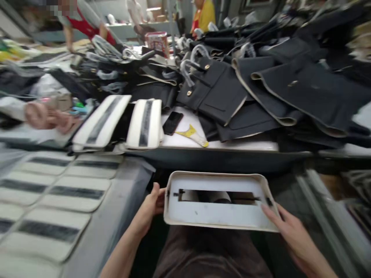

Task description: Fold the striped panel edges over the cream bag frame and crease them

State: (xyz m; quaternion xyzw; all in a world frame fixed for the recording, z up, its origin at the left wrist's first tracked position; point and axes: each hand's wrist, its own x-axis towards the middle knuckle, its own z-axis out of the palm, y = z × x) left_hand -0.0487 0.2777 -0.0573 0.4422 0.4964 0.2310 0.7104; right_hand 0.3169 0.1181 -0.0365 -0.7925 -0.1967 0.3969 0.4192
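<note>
Above my lap I hold a shallow white rectangular frame (199, 215), with a raised cream rim and a long dark-edged slot through its middle. My left hand (152, 204) grips its left end, thumb up and fingers partly behind the rim. At the right end, my right hand (282, 220) has its thumb on the inner face while the other fingers go underneath. On the bench beyond it lie two cream panels with a dark stripe, a left one (102, 121) and a right one (144, 123).
Several striped cream panels (60, 191) cover the surface at left. A dark phone (173, 122) and a yellow-and-white tool (193, 134) lie on the bench. Black bag pieces (220, 90) are heaped behind. A person in a red apron (84, 23) stands at far left.
</note>
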